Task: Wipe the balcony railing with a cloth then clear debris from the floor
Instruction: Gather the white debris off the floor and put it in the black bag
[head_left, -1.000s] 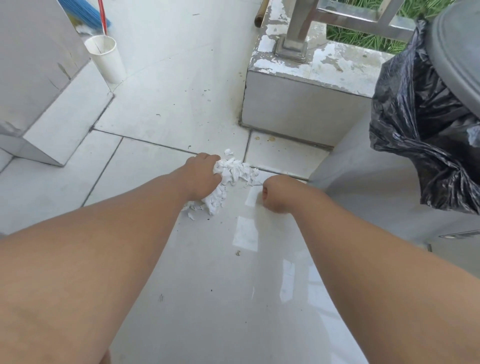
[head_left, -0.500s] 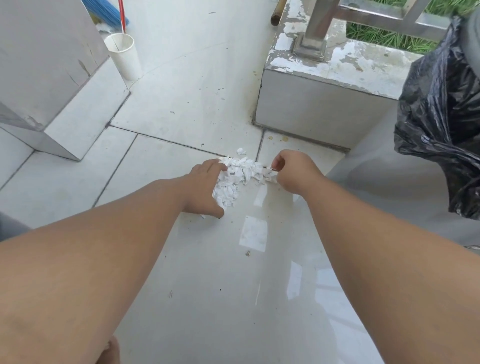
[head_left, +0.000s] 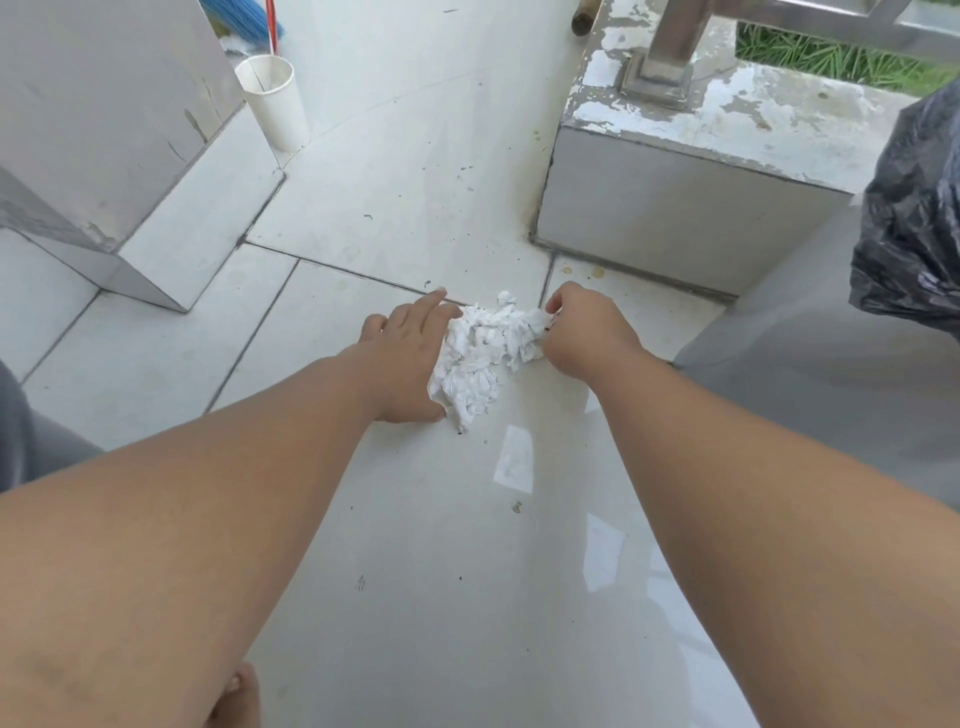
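1. Both hands have closed in on the debris. The left hand (head_left: 415, 358) has flattened out. The right hand (head_left: 587, 332), a second ago apart from the scraps, now butts against them, so the heap of white paper scraps (head_left: 483, 353) is bunched tighter.
2. Left fingers (head_left: 431, 304) are straight and released, grasping nothing. The hand's inner edge presses along the heap's left flank like a scraper.
3. Right fingers (head_left: 563, 301) are curled, with their tips tucked into the heap's far right end, apparently pinching scraps.
4. Between the two hands, and touching both, the heap lies on the floor (head_left: 467, 571). It sits at the tile joint that runs towards the foot of the concrete plinth (head_left: 675, 208).
5. Its long axis runs diagonally, from a near tip by the heel of the left hand to a far end at the right fingers. Neither hand is nearer: the left covers the long side, the right the short end. As I judge it, lifting calls for the hands to squeeze across that axis and scoop under.
6. Count: one heap, two hands, one paper cup (head_left: 272, 101), one broom (head_left: 244, 18), one black bin bag (head_left: 914, 234) and one railing post (head_left: 670, 47) on the plinth. At least two loose specks (head_left: 517, 506) lie on the floor nearer the person.
7. No cloth is in view, so the step in hand appears to be the floor clearing.
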